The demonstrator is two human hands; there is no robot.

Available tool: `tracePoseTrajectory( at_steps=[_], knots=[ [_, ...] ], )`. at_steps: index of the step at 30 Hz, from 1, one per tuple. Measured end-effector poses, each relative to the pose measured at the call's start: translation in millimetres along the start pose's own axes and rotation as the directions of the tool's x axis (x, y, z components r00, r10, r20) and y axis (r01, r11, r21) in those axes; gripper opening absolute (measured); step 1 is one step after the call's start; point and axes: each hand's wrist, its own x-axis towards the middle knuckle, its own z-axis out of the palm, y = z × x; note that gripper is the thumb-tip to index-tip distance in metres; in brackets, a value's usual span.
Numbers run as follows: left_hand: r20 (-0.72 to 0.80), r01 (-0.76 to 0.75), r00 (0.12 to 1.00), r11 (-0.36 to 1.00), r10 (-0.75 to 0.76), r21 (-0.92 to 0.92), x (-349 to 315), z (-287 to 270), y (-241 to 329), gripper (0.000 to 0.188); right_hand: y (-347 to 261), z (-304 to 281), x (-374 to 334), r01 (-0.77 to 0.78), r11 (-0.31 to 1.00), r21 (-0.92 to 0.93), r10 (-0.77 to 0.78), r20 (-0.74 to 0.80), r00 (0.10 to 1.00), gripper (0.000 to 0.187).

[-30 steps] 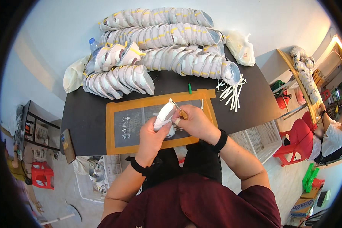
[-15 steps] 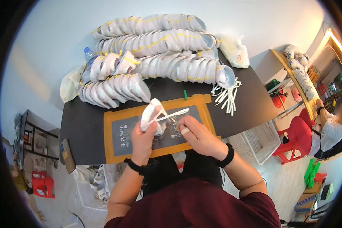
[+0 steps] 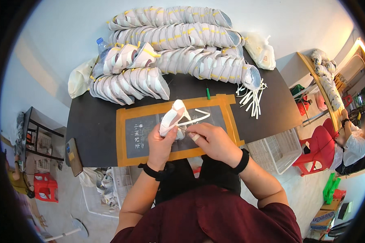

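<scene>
My left hand (image 3: 159,145) is closed on a white shoe upper (image 3: 172,115), held above the dark mat (image 3: 138,121) near the table's front edge. Pinched in my right hand (image 3: 211,137) is a thin metal tool (image 3: 182,129); its tip meets the upper beside my left thumb. Most of that tool is hidden by my fingers. A white lace-like strip (image 3: 198,119) sticks out from the upper to the right, above my right hand. Beyond the mat lies a green-handled tool (image 3: 208,94) with a thin shaft.
Long rows of nested shoe uppers (image 3: 178,34) fill the table's back. Loose white strips (image 3: 253,99) hang together at the right. Orange tape (image 3: 231,115) borders the mat. White crates (image 3: 278,152) stand below. At the far right sits a person (image 3: 353,141) near a red chair (image 3: 318,146).
My right hand has come closer to the upper, and the tool's tip now meets it near my left thumb. The whole view has shifted slightly.
</scene>
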Motion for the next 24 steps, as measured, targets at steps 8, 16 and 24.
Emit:
tracePoseTrajectory(
  at_steps=[8, 16, 24],
  knots=[
    [0.019, -0.023, 1.000, 0.995, 0.022, 0.094, -1.3, -0.5, 2.0, 0.023, -0.5, -3.5, 3.4, 0.003, 1.000, -0.011, -0.003, 0.029, 1.000, 0.021],
    [-0.024, -0.086, 0.996, 0.984, 0.091, 0.157, -1.5, 6.6, 1.1, 0.021, -0.1, -4.4, 2.6, 0.004, 0.998, -0.066, -0.001, 0.048, 0.999, 0.020],
    [-0.004, -0.041, 0.999, 0.986, 0.043, 0.161, -2.2, 4.7, 1.2, 0.021, -2.9, -3.8, 3.2, 0.017, 0.998, -0.066, -0.016, 0.024, 1.000, 0.019]
  ],
)
